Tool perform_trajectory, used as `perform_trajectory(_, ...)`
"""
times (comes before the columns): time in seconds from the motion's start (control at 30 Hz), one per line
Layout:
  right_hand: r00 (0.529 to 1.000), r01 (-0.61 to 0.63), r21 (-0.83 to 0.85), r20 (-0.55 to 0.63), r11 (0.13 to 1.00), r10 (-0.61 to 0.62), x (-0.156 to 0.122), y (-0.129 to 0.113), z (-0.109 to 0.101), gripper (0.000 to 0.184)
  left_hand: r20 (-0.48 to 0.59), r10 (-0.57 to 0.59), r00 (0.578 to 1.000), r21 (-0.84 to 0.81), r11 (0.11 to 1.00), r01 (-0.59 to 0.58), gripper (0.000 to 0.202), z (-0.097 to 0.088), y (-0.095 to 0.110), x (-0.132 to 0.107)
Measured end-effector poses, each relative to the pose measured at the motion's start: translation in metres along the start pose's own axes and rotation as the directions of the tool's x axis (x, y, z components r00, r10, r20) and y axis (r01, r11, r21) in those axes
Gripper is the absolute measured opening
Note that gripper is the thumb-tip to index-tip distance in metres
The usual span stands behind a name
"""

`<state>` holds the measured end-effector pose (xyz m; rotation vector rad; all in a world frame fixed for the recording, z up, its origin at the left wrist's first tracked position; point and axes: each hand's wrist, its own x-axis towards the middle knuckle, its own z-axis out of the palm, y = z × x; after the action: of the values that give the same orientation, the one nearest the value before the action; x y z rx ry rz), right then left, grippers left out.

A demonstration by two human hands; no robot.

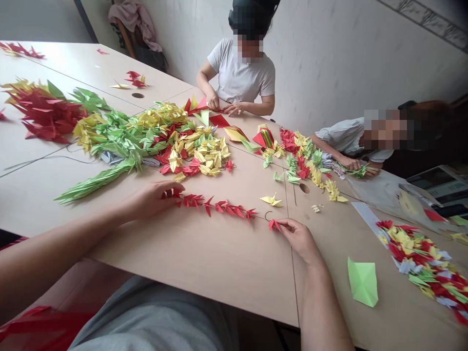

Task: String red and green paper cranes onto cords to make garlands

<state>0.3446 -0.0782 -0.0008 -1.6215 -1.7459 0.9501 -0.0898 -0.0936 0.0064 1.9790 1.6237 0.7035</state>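
Observation:
A string of red paper cranes [215,205] lies across the tan table [204,253] in front of me. My left hand [151,197] rests on its left end, fingers curled over the first red cranes. My right hand [298,236] pinches a single red crane [274,224] just past the string's right end, near a thin wire or thread loop [268,214]. A loose yellow crane [271,200] sits just above that spot.
A big heap of green, yellow and red cranes [146,136] fills the table's left and middle. A folded green paper [362,282] and a mixed crane string [420,258] lie at right. Two other people sit at the far side, folding paper.

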Motion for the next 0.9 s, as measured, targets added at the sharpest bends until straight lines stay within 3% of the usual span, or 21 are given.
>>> perform_trajectory(0.1, 1.000, 0.003, -0.022, -0.003, 1.000, -0.003, 0.000, 0.001, -0.001, 0.036, -0.007, -0.051, 0.999, -0.051, 0.997, 0.051, 0.034, -0.003, 0.008, -0.003)
perform_trajectory(0.23, 1.000, -0.026, -0.046, -0.001, 0.999, 0.026, 0.001, 0.007, -0.004, 0.037, 0.040, -0.024, 0.999, -0.101, 0.995, 0.028, 0.037, -0.008, 0.012, -0.007)
perform_trajectory(0.43, 0.998, -0.056, -0.066, 0.032, 0.996, 0.058, 0.002, 0.013, -0.005, 0.039, 0.072, -0.029, 0.997, -0.064, 0.997, 0.034, 0.025, -0.006, 0.008, -0.007)
perform_trajectory(0.6, 0.998, -0.058, -0.054, 0.031, 0.997, 0.059, 0.002, 0.010, -0.004, 0.043, 0.042, 0.159, 0.986, -0.036, 0.987, -0.158, 0.032, -0.009, 0.006, -0.011)
perform_trajectory(0.7, 0.998, -0.053, -0.044, 0.025, 0.998, 0.054, 0.001, 0.007, -0.004, 0.044, 0.126, 0.265, 0.956, 0.009, 0.963, -0.268, 0.029, -0.010, 0.006, -0.013)
perform_trajectory(0.8, 0.998, -0.054, -0.038, 0.027, 0.998, 0.055, 0.002, 0.007, -0.003, 0.047, 0.177, 0.266, 0.948, 0.053, 0.959, -0.279, 0.025, -0.008, 0.006, -0.013)
perform_trajectory(0.9, 0.999, -0.045, -0.029, 0.028, 0.999, 0.046, 0.003, 0.010, -0.003, 0.049, 0.154, 0.244, 0.958, 0.067, 0.964, -0.256, 0.035, -0.006, 0.005, -0.012)
